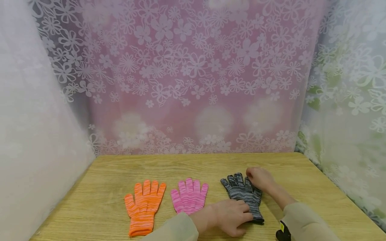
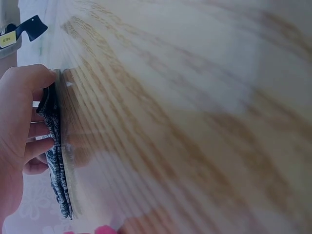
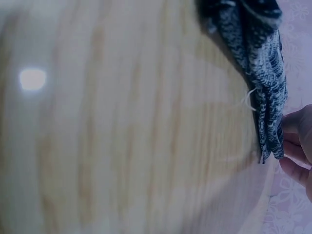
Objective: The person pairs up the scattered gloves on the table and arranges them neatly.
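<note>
A dark grey-and-black striped knit glove (image 1: 239, 190) lies on the table with its fingers pointing away from me. My left hand (image 1: 230, 217) rests over its lower part near the cuff, fingers against the knit. In the left wrist view, the thumb of the left hand (image 2: 19, 112) is beside the cuff edge of the glove (image 2: 54, 146). At the far right end, my right hand (image 1: 260, 179) pinches a fingertip of the glove with curled fingers. The right wrist view shows the right hand (image 3: 298, 146) at the tip of the glove (image 3: 268, 73).
To the left lie a pink knit glove (image 1: 189, 195) and an orange knit glove (image 1: 145, 204), both spread flat. The wooden table (image 1: 114, 174) is enclosed by floral curtains (image 1: 196, 83) at the back and sides. A black strap piece (image 1: 282, 232) hangs at the right sleeve.
</note>
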{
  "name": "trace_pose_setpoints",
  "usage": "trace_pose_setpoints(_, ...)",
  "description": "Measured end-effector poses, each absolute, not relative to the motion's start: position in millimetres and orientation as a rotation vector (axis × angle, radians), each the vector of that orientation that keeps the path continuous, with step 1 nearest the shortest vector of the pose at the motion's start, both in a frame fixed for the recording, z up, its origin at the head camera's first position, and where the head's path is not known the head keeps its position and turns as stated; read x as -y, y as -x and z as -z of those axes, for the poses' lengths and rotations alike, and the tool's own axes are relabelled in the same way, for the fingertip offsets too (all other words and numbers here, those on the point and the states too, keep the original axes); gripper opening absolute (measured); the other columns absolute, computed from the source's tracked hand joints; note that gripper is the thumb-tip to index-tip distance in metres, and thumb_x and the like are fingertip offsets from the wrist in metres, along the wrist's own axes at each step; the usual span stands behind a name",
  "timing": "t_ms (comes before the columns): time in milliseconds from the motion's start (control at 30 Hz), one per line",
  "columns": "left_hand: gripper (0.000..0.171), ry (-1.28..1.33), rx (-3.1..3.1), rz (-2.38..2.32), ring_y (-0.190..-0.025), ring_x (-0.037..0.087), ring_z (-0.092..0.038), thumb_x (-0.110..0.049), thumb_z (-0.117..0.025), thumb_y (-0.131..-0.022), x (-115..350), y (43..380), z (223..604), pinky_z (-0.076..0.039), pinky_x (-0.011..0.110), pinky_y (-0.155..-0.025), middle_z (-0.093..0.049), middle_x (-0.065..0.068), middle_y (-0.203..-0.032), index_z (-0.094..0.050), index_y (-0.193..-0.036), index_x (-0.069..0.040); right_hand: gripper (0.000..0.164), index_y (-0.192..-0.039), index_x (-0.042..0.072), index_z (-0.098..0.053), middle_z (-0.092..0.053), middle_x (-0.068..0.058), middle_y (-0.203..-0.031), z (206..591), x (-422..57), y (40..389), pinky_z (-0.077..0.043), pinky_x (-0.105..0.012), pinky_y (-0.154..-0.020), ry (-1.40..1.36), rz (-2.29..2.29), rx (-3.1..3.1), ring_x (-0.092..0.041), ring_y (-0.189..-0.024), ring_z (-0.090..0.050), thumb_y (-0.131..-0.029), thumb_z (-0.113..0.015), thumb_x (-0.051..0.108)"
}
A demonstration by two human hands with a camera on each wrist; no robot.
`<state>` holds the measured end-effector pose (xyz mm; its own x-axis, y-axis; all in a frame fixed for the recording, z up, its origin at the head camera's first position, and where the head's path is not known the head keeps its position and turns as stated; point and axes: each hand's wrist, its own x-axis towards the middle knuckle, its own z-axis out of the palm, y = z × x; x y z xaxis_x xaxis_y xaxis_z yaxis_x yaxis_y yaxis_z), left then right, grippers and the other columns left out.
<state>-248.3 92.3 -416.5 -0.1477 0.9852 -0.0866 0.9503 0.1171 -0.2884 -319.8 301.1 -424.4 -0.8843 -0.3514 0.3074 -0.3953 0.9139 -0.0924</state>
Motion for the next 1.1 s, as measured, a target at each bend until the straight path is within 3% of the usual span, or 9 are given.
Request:
trace_pose_setpoints(133, 0.034, 1.962, 2.244, -0.422, -0.100, 0.002, -0.044, -0.046, -0.048, -0.092, -93, 248, 417, -0.031, 0.013, -0.092, -0.049, -0.012, -0.103, -0.054, -0.118, -0.024, 0.009, -0.079, 0.010, -0.061, -0.055, -0.001, -0.076, 424, -301, 317, -0.044, -0.032, -0.055, -0.582, -0.167, 2.754, -0.019, -0.068, -0.054, -0.080, -0.065, 0.001)
trace_pose_setpoints(367, 0.036, 1.972, 2.249, -0.436, -0.100, 0.001, -0.044, -0.046, -0.048, -0.092, -92, 247, 415, -0.032, 0.013, -0.091, -0.049, -0.012, -0.105, -0.053, -0.120, -0.024, 0.011, -0.086, 0.008, -0.066, -0.058, -0.005, -0.085, 418, -302, 308, -0.046, -0.032, -0.058, -0.600, -0.165, 2.719, -0.025, -0.078, -0.057, -0.080, -0.065, 0.000)
trace_pose_setpoints(533, 0.036, 1.956, 2.242, -0.439, -0.101, 0.001, -0.044, -0.046, -0.048, -0.092, -91, 246, 414, -0.031, 0.013, -0.092, -0.049, -0.012, -0.107, -0.053, -0.120, -0.024, 0.006, -0.084, 0.013, -0.069, -0.062, -0.002, -0.086, 413, -299, 300, -0.049, -0.037, -0.064, -0.745, -0.100, 2.701, -0.027, -0.084, -0.058, -0.079, -0.071, 0.011)
trace_pose_setpoints(767, 0.038, 1.958, 2.261, -0.447, -0.104, 0.002, -0.044, -0.046, -0.047, -0.092, -91, 246, 415, -0.030, 0.013, -0.094, -0.049, -0.012, -0.109, -0.052, -0.123, -0.025, 0.018, -0.090, 0.012, -0.071, -0.063, -0.004, -0.091, 411, -296, 288, -0.048, -0.042, -0.070, -0.796, -0.040, 2.811, -0.029, -0.089, -0.057, -0.078, -0.073, 0.025)
trace_pose_setpoints(1100, 0.038, 1.936, 2.211, -0.455, -0.102, 0.002, -0.044, -0.047, -0.047, -0.092, -91, 247, 417, -0.031, 0.014, -0.093, -0.049, -0.012, -0.108, -0.052, -0.121, -0.024, 0.018, -0.092, 0.008, -0.070, -0.063, -0.007, -0.093, 414, -300, 289, -0.048, -0.042, -0.072, -0.780, -0.158, 2.851, -0.030, -0.088, -0.058, -0.078, -0.073, 0.019)
